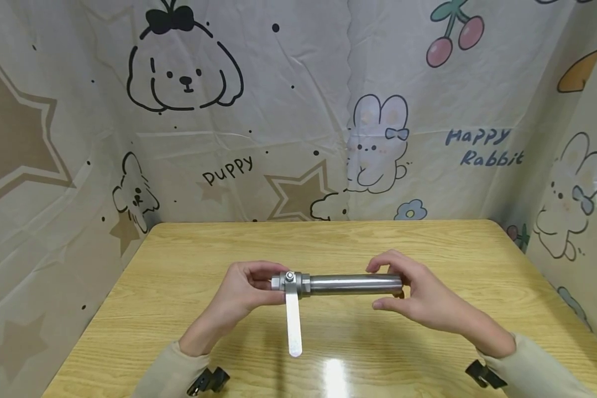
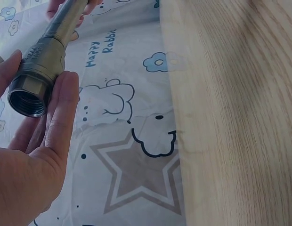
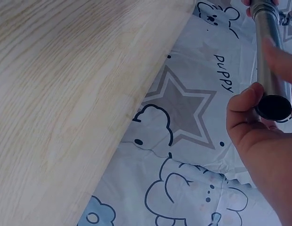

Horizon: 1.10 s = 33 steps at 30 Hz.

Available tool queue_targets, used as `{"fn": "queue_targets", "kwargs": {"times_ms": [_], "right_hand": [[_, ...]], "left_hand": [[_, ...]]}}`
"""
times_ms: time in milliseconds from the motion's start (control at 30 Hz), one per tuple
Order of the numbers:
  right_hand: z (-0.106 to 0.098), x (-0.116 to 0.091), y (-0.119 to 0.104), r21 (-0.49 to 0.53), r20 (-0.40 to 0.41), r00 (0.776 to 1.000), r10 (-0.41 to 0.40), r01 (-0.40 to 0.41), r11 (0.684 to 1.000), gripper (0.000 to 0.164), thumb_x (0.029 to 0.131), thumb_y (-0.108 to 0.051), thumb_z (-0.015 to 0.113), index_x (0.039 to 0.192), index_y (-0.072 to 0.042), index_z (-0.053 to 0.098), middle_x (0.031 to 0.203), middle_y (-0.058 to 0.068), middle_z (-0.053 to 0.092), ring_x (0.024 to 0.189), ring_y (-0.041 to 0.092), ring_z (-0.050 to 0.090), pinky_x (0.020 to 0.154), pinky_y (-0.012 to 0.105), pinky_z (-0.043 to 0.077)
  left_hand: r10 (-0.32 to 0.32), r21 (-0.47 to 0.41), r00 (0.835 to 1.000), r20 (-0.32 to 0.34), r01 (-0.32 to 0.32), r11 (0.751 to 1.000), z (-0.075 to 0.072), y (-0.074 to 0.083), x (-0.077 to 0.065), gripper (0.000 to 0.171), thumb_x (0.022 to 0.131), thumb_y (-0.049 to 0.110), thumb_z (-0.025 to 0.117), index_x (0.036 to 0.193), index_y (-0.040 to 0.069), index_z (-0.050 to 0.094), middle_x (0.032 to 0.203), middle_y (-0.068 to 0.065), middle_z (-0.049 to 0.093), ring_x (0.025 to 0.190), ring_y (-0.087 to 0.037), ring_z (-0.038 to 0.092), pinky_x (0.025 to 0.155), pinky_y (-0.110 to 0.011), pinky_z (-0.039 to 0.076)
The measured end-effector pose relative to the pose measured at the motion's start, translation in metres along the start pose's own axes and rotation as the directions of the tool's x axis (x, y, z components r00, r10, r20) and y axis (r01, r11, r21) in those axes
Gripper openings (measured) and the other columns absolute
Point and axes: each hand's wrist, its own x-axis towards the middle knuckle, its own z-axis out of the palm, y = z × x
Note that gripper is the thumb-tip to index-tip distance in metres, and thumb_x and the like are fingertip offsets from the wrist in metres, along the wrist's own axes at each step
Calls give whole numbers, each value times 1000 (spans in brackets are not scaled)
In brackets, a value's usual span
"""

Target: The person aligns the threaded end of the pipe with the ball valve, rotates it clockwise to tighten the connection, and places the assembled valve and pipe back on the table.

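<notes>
A metal ball valve with a long flat lever handle is joined to a steel pipe, held level above the table. My left hand holds the valve body between thumb and fingers, at the left. The lever points toward me. In the left wrist view the valve's threaded opening faces the camera. Around the pipe's far right end curls my right hand, its thumb and index finger spread along either side. The right wrist view shows the dark round pipe end between the fingers.
Below both hands lies a light wood-grain table. Cloth curtains printed with puppies, rabbits and stars hang behind it and at both sides. Black wrist mounts sit on the sleeves.
</notes>
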Motion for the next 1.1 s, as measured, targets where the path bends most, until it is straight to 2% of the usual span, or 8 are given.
{"fn": "queue_targets", "kwargs": {"times_ms": [100, 300, 433, 567, 700, 767, 933, 1100], "right_hand": [[0, 0, 0, 11, -11, 998, -54, 54, 998, 49, 82, -2, 89, 121, -20, 65, 109, -1, 62, 69, 16, 53, 57, 29, 49], [0, -1, 2, 6, -28, 998, -50, 51, 999, 42, 85, -3, 87, 119, -20, 69, 104, -4, 65, 72, 14, 56, 57, 26, 51], [-1, -1, 4, -14, -8, 1000, -26, 25, 1000, 33, 92, -7, 82, 121, -19, 72, 104, -5, 71, 74, 13, 60, 58, 26, 51], [0, -1, 2, -10, 26, 998, 57, -57, 998, 23, 101, -12, 72, 123, -18, 74, 103, -7, 73, 75, 13, 61, 60, 27, 50], [1, -1, 1, 13, 35, 994, 104, -104, 994, 22, 106, -13, 65, 126, -16, 73, 107, -6, 72, 79, 15, 61, 62, 28, 52], [2, -1, 2, 12, 29, 995, 92, -93, 996, 26, 104, -13, 69, 129, -18, 70, 109, -4, 70, 79, 15, 61, 61, 28, 52], [3, 0, 3, 12, 17, 1000, 22, -23, 1000, 49, 89, -9, 85, 131, -23, 64, 112, -2, 64, 71, 16, 57, 57, 27, 51], [3, 0, 4, 47, 12, 998, -68, 67, 997, 45, 89, 0, 83, 125, -20, 66, 114, -1, 63, 70, 14, 55, 57, 26, 52]], "left_hand": [[0, -4, 1000, 1, 0, 1000, 0, 0, 0, 47, 77, -8, 86, 122, -7, 73, 108, -15, 76, 83, -20, 72, 77, -34, 64], [3, -11, 1000, -1, -3, 1000, -1, -1, 1, 47, 77, -8, 86, 122, -8, 73, 107, -14, 76, 83, -20, 72, 77, -35, 64], [4, -10, 1000, -6, -4, 1000, -2, -2, 0, 47, 76, -8, 85, 122, -8, 73, 106, -14, 76, 82, -19, 72, 77, -34, 64], [0, -8, 1000, -8, 0, 1000, -2, -2, 0, 48, 76, -8, 86, 122, -8, 73, 106, -14, 76, 83, -20, 72, 77, -34, 64], [-3, -11, 1000, -8, 3, 1000, -1, -2, 1, 47, 76, -8, 86, 122, -8, 73, 107, -15, 76, 83, -21, 73, 78, -35, 64], [-2, -13, 1000, -8, 2, 1000, -1, -2, 1, 47, 76, -8, 86, 122, -8, 73, 107, -16, 76, 83, -21, 73, 78, -36, 64], [-4, -13, 1000, -12, 4, 1000, 0, -2, 0, 47, 77, -8, 86, 122, -9, 72, 108, -16, 76, 83, -20, 73, 78, -35, 64], [-6, -9, 1000, -16, 6, 1000, -1, -2, 0, 47, 77, -8, 86, 122, -8, 72, 107, -15, 76, 83, -20, 72, 78, -35, 64]]}}
